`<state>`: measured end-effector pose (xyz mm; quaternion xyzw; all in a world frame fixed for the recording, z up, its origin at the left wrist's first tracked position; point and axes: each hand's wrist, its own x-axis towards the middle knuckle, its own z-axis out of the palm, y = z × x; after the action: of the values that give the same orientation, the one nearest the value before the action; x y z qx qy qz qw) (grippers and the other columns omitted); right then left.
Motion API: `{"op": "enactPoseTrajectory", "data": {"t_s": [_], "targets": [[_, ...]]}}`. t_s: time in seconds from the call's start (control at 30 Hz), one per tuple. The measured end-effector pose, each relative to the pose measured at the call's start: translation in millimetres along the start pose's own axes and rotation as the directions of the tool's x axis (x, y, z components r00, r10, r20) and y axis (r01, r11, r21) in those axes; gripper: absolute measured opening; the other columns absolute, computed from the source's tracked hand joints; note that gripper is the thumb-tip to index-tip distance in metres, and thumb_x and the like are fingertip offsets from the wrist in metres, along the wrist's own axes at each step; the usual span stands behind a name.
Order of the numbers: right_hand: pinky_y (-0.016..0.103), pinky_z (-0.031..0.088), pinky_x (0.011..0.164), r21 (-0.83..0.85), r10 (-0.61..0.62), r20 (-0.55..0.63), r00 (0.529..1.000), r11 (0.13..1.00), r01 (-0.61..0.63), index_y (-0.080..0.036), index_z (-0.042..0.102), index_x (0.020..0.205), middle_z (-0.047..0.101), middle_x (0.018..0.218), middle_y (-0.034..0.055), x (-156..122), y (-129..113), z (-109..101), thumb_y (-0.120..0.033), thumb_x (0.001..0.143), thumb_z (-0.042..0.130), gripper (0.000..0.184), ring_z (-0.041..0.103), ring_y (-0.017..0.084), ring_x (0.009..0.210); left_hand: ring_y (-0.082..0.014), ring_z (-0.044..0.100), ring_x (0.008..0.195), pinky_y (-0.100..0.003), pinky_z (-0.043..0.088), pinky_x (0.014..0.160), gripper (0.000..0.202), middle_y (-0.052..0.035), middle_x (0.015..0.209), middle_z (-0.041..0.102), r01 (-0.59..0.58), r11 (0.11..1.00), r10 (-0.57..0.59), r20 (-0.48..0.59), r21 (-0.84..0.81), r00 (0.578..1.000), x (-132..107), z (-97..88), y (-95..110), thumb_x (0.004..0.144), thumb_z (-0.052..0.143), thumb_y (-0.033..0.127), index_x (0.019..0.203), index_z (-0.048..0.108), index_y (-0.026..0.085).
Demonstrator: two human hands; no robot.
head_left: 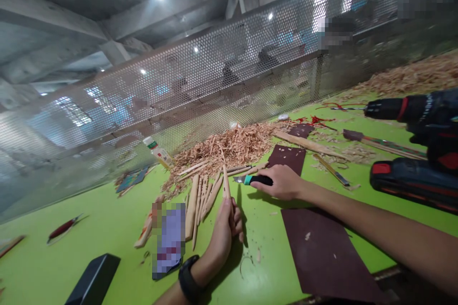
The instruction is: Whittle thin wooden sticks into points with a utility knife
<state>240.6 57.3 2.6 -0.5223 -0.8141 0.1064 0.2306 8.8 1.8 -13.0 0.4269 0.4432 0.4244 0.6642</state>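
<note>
My left hand, with a black band on its wrist, is closed around the lower end of a thin wooden stick that points up and away. To the right, my right hand grips a utility knife with a black and teal handle. Its blade points left toward the stick, a small gap apart. Several carved wooden pieces lie just left of the stick. Behind them rises a heap of wood shavings. Brown sandpaper lies below my right forearm.
A power drill lies at the right, near a yellow cutter. At the left are a phone, a black block and a red-handled tool. A glue bottle stands before the perforated metal screen.
</note>
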Motion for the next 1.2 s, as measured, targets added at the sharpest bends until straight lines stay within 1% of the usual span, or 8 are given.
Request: {"op": "enactPoseTrajectory", "data": {"t_s": [0.17,0.27,0.4,0.6,0.7,0.93,1.2], "targets": [[0.030,0.030,0.060,0.061,-0.145,0.117,0.982,0.988,0.139,-0.021,0.076,0.095,0.079,0.087,0.0077,-3.3,-3.0,0.6,-0.066,0.099,0.047,0.053,0.067,0.022,0.073,-0.0068,0.026,0.043,-0.019,0.037,0.036,0.054,0.0092,0.062,0.036,0.002,0.998,-0.005,0.056,0.058,0.998,0.3,-1.0,-0.8,0.087,0.064,0.073,0.084,0.044,0.023],[0.029,0.028,0.058,0.105,-0.163,0.138,0.977,0.983,0.149,-0.020,0.075,0.093,0.077,0.081,0.0073,-4.9,-5.9,0.7,-0.063,0.099,0.050,0.050,0.062,0.020,0.067,-0.0069,0.026,0.043,-0.019,0.035,0.036,0.054,0.0099,0.061,0.034,0.002,0.998,-0.006,0.060,0.063,0.998,-0.7,-1.5,-1.4,0.086,0.065,0.073,0.085,0.044,0.023],[0.028,0.028,0.058,0.146,-0.183,0.128,0.975,0.976,0.164,-0.019,0.075,0.090,0.075,0.080,0.0067,-4.7,-5.1,-0.1,-0.060,0.099,0.053,0.047,0.059,0.018,0.066,-0.0069,0.025,0.043,-0.018,0.035,0.036,0.052,0.0102,0.060,0.032,-0.006,0.997,0.000,0.076,0.083,0.997,-1.9,-1.9,-1.0,0.088,0.064,0.072,0.085,0.043,0.023],[0.029,0.024,0.055,0.157,-0.207,0.155,0.966,0.970,0.183,-0.019,0.075,0.090,0.071,0.071,0.0050,-4.5,-3.7,1.8,-0.061,0.098,0.054,0.048,0.049,0.016,0.058,-0.0064,0.026,0.043,-0.019,0.035,0.037,0.057,0.0098,0.060,0.032,0.006,0.995,-0.013,0.071,0.103,0.997,-1.9,-2.2,-1.3,0.086,0.063,0.075,0.079,0.041,0.023],[0.028,0.025,0.056,0.144,-0.201,0.153,0.968,0.973,0.180,-0.020,0.076,0.092,0.072,0.073,0.0055,-5.0,-3.3,1.9,-0.062,0.098,0.053,0.048,0.052,0.016,0.059,-0.0064,0.025,0.043,-0.019,0.034,0.036,0.058,0.0100,0.060,0.032,0.005,0.993,-0.011,0.057,0.114,0.998,-1.7,-2.0,-1.2,0.084,0.064,0.077,0.079,0.041,0.023],[0.030,0.029,0.060,0.060,-0.181,0.129,0.975,0.983,0.175,-0.024,0.078,0.097,0.078,0.085,0.0074,-0.1,7.7,4.2,-0.067,0.096,0.053,0.050,0.065,0.021,0.072,-0.0066,0.022,0.044,-0.018,0.033,0.035,0.063,0.0105,0.059,0.027,0.018,0.982,-0.027,0.042,0.188,0.999,-2.2,-3.4,-0.5,0.081,0.062,0.082,0.077,0.037,0.025],[0.030,0.032,0.061,0.045,-0.186,0.123,0.975,0.982,0.182,-0.025,0.080,0.098,0.080,0.088,0.0072,2.5,8.5,7.7,-0.070,0.095,0.052,0.053,0.069,0.024,0.076,-0.0075,0.019,0.043,-0.020,0.031,0.035,0.062,0.0100,0.057,0.025,0.066,0.978,-0.079,0.059,0.200,0.995,0.3,-3.7,1.1,0.083,0.057,0.082,0.071,0.034,0.025]]}}
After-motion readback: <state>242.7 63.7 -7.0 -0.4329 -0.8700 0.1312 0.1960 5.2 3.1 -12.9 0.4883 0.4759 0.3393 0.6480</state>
